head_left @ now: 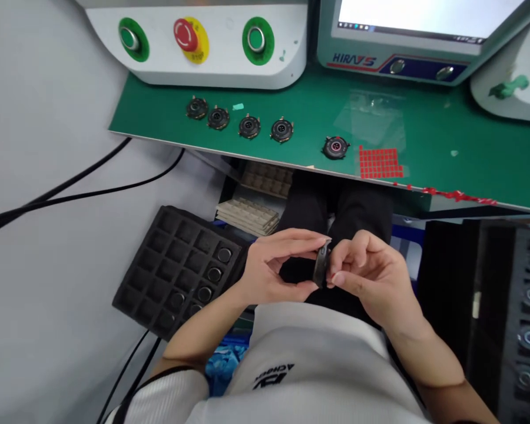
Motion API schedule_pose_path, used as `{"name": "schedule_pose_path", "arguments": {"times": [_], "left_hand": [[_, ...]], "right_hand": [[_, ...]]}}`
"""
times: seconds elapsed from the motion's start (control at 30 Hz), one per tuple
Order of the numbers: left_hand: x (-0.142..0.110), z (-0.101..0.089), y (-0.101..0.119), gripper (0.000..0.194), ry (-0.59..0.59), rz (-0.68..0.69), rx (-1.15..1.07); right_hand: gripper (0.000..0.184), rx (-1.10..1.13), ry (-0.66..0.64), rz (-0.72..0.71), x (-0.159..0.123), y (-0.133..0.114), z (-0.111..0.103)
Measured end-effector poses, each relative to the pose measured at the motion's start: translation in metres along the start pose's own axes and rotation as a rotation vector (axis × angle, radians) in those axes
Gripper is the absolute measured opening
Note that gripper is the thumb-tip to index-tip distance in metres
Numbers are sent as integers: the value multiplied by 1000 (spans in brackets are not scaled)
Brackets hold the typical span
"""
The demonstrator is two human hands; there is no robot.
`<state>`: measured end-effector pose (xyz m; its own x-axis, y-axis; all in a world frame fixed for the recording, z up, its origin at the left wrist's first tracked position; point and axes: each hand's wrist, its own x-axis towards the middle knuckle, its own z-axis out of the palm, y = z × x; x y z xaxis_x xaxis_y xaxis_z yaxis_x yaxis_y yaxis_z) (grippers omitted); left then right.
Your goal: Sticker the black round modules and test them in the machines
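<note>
Between the thumb and fingers of my left hand [274,265] a round black watch case [321,264] is held on edge above my lap. My right hand [371,271] is beside its right face, thumb and forefinger pinched together; a bit of red seems to show at the fingertips, too small to name. On the green bench, a watch case [335,147] with a red mark lies next to a sheet of small red stickers [380,163]. Further left stand several dark watch cases in a row, one of them [282,129] nearest the middle.
A black foam tray [159,259] with some round parts is at my left, another tray [512,318] at my right. Red scraps [457,195] lie along the bench edge. Behind are a button panel [221,68] with a red stop button [186,35] and a monitor [397,47].
</note>
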<state>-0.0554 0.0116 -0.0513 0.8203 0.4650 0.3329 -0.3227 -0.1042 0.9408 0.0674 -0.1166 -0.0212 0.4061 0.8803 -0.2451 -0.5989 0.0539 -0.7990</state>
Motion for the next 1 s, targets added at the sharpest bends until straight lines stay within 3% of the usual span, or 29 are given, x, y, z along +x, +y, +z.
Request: {"name": "schedule_pose_path", "arguments": {"times": [0.27,0.63,1.0], "left_hand": [[11,-3,8,63,-51,90,240],[12,-9,16,57,-127,96,311],[14,-6,26,50,-121,129,399]], "right_hand": [[37,-47,61,33,-3,-6,0],[37,-33,63,78,-1,-6,-1],[38,-37,46,109,-4,-10,-3]]}}
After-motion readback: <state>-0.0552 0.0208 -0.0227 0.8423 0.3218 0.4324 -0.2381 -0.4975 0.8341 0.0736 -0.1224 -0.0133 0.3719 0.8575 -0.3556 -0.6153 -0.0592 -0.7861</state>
